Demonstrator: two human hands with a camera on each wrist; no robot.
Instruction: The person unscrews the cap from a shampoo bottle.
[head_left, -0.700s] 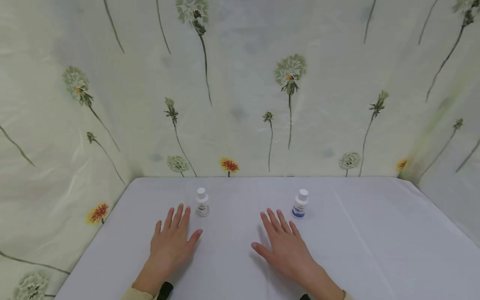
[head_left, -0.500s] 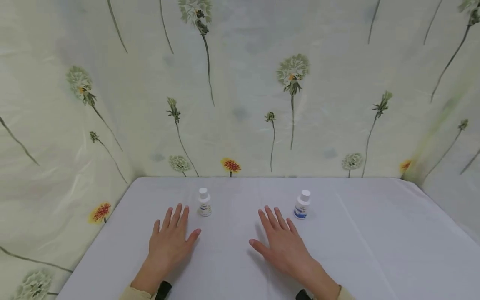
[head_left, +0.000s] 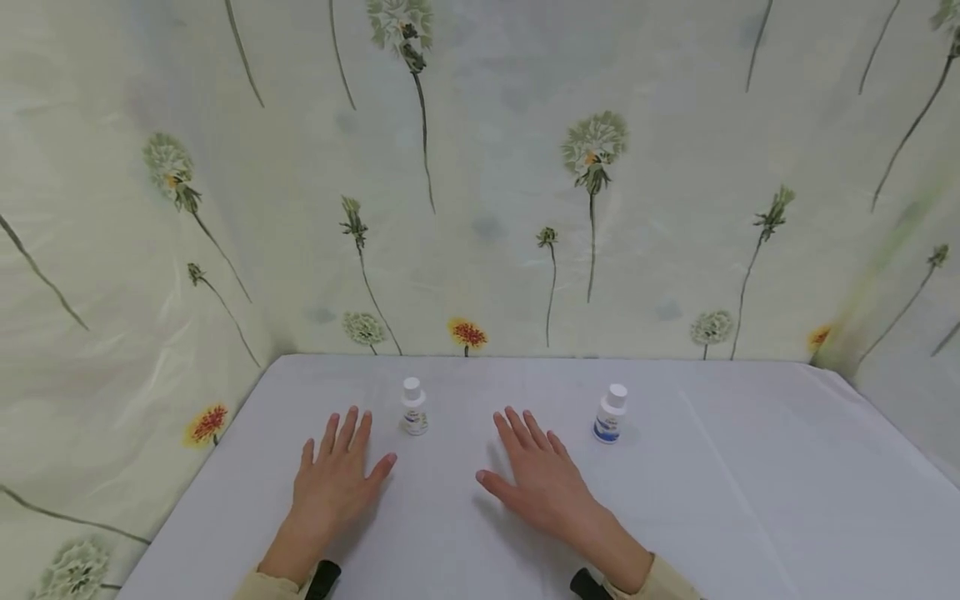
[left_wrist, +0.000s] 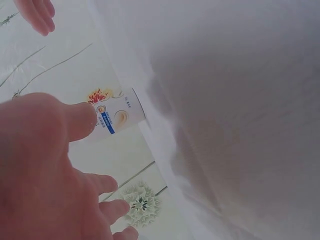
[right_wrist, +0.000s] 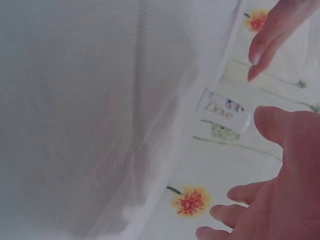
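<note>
Fingers [head_left: 347,431] of left hand [head_left: 332,485] and right hand [head_left: 542,483] spread, empty, palms down, perhaps just above the cloth [head_left: 705,517].

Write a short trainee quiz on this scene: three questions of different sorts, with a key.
1. Multiple choice: in the head view, where does the left bottle stand relative to the left hand?
A) To its left
B) To its right
C) Underneath it

2. True or false: neither the left hand nor the right hand grips anything.

3. Fill in the blank: in the head view, the right bottle shows blue low on its label and has a ____ cap.

Key: 1. B; 2. True; 3. white
</note>
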